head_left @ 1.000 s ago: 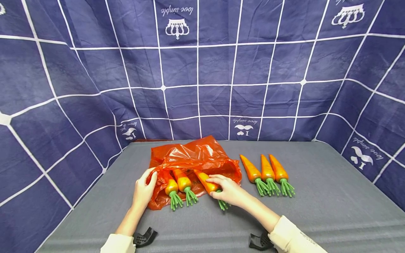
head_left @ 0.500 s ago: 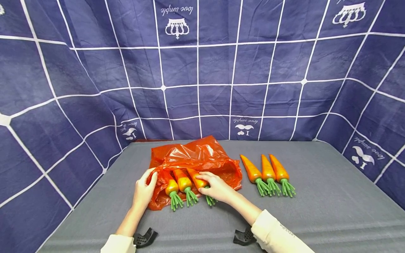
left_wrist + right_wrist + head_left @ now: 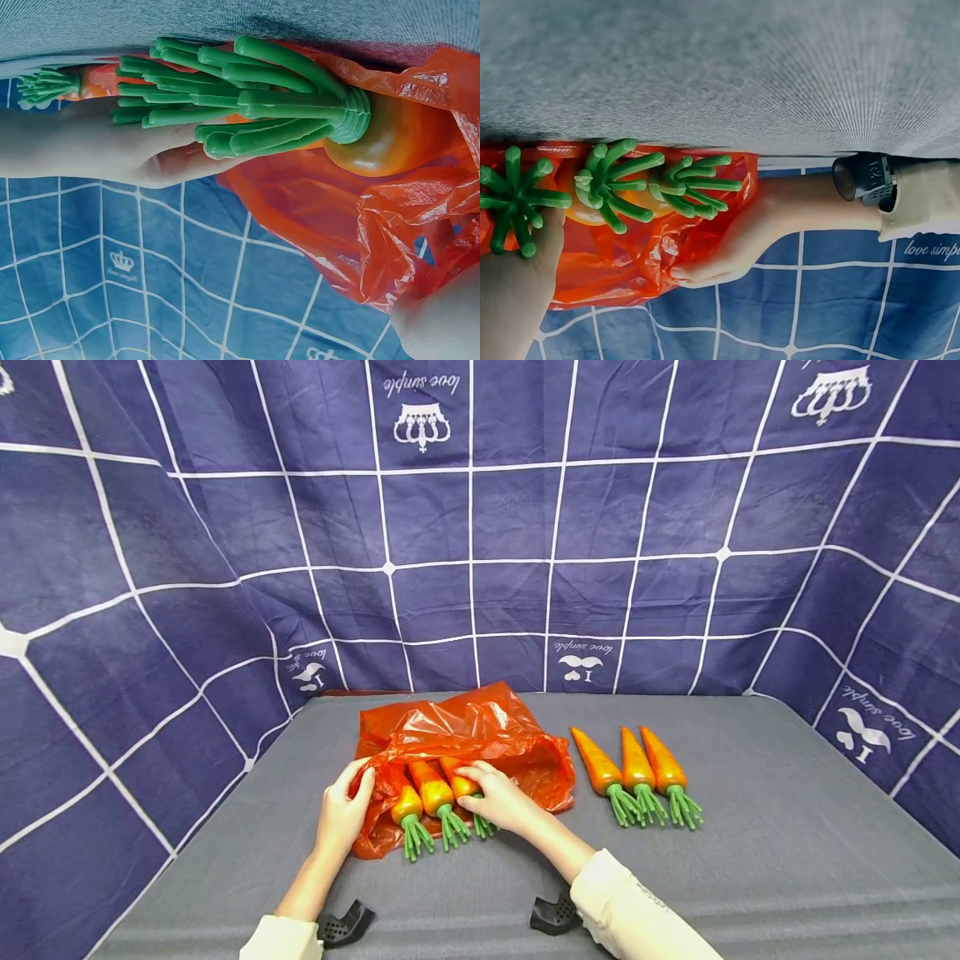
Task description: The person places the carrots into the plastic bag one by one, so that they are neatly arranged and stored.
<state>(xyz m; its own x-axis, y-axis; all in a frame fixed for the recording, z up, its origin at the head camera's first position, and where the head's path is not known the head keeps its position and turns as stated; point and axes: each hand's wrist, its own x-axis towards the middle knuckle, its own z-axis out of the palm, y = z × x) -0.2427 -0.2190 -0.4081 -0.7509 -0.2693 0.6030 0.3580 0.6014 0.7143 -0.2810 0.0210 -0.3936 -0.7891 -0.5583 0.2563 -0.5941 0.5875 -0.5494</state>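
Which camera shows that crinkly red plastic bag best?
The head view: it shows the crinkly red plastic bag from far end to open mouth. The left wrist view catches only part, cut off by the frame; the right wrist view shows its mouth, partly behind branching green carrot tops.

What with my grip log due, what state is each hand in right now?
Left hand: closed, holding the red bag by its edge.
Right hand: closed, holding a carrot.

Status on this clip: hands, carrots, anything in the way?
Left hand holds edge of red bag. Right hand grips one carrot, partly inside. Two carrots beside it, green tops sticking out; three carrots on gray table. No obstruction seen.
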